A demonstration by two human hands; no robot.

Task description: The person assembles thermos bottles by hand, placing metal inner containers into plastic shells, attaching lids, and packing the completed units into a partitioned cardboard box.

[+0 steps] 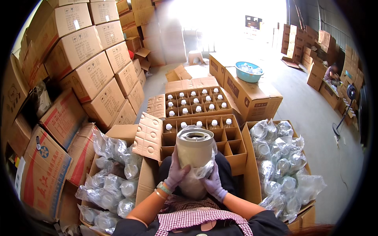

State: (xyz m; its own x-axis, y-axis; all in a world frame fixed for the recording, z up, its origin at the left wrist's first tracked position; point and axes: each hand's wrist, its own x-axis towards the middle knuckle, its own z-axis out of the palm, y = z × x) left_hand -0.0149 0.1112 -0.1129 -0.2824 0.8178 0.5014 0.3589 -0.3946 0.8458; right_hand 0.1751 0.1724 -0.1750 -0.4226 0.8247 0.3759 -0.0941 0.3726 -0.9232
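Observation:
In front of my lap I hold a cream-coloured cylinder (pixel 195 151) with a round opening in its rimmed top end. Clear plastic bag film (pixel 202 170) bunches round its lower part. My left hand (pixel 176 173), in a pale purple glove, is closed against its left side. My right hand (pixel 214 184), gloved alike, grips the right side through the film. Just beyond stands an open carton with dividers (pixel 236 135); white-capped bottles (pixel 214 124) fill its far row, and several of its nearer cells hold nothing. The cylinder hides part of this carton.
Cartons of plastic-wrapped clear items stand on my left (pixel 112 188) and right (pixel 281 169). Farther ahead is a second divided carton of capped bottles (pixel 195 100). A blue basin (pixel 249 74) sits on a long closed box (pixel 256 98). Stacked cartons (pixel 84 67) rise at left; a person (pixel 332 74) sits far right.

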